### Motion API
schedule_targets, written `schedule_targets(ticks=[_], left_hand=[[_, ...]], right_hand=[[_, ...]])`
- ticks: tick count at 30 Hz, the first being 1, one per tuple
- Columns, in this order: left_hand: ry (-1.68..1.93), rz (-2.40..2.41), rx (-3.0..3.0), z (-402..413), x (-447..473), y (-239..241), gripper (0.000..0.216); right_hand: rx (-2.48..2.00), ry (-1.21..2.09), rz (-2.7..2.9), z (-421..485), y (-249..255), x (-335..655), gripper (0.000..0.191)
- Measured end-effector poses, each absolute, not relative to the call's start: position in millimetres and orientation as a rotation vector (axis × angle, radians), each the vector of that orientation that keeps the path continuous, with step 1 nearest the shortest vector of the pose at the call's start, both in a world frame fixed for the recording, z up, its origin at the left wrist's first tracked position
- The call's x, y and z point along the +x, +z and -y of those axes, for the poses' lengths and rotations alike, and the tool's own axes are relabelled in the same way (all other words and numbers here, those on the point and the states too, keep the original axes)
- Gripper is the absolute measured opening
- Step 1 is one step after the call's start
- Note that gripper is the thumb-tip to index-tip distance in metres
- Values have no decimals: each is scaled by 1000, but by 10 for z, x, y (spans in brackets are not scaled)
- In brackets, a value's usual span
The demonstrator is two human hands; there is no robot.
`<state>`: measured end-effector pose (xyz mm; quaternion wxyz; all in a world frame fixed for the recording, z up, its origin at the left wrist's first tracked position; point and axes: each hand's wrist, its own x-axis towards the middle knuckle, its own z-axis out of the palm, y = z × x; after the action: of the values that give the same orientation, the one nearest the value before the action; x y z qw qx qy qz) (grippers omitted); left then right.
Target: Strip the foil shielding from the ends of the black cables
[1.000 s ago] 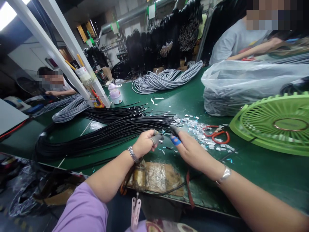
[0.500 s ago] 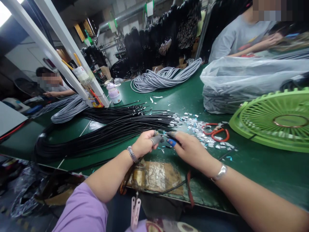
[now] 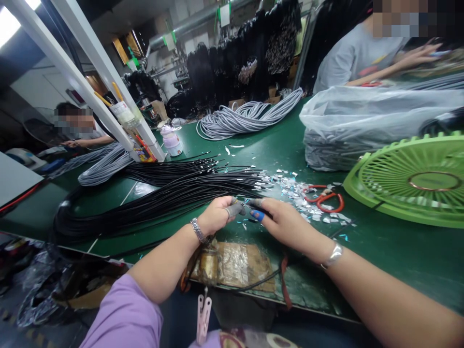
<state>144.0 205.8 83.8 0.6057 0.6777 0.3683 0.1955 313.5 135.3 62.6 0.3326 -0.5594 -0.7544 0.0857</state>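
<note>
My left hand [image 3: 223, 212], its fingertips in grey finger covers, is closed in a pinch on a cable end. Thin wires [image 3: 246, 202], some pale and some blue, bridge the small gap between my hands. Pinching the other end of those wires is my right hand [image 3: 281, 217], with grey covers and a blue one on its fingers. Exactly where each finger grips is hard to see. Just beyond my hands lies a thick bundle of black cables [image 3: 174, 198], its stripped pale tips pointing right. White and blue scraps [image 3: 290, 188] are scattered beside the tips.
Red-handled scissors or cutters [image 3: 330, 203] lie right of the scraps, near a green fan [image 3: 409, 179]. A plastic bag of cables [image 3: 340, 135] stands behind. Grey cable coils [image 3: 246, 118] and a lilac bottle [image 3: 170, 140] are farther back. Taped cardboard [image 3: 239, 266] sits at the front edge.
My hands stay almost in place, and the wires between them show a little more spread. The co-worker at the right has stretched a hand farther right.
</note>
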Motion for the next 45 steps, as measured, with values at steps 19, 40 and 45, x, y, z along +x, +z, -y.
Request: schedule_targets(ticks=[19, 40, 45], left_hand=[[672, -976, 1681, -2024, 1443, 749, 7], [610, -986, 1691, -2006, 1433, 795, 8], [617, -975, 1693, -2018, 1431, 766, 9]], right_hand=[[-1395, 515, 1711, -1346, 603, 3011, 21], [-1360, 682, 1636, -1375, 602, 2988, 29], [-1347, 755, 1597, -1364, 595, 2989, 29]])
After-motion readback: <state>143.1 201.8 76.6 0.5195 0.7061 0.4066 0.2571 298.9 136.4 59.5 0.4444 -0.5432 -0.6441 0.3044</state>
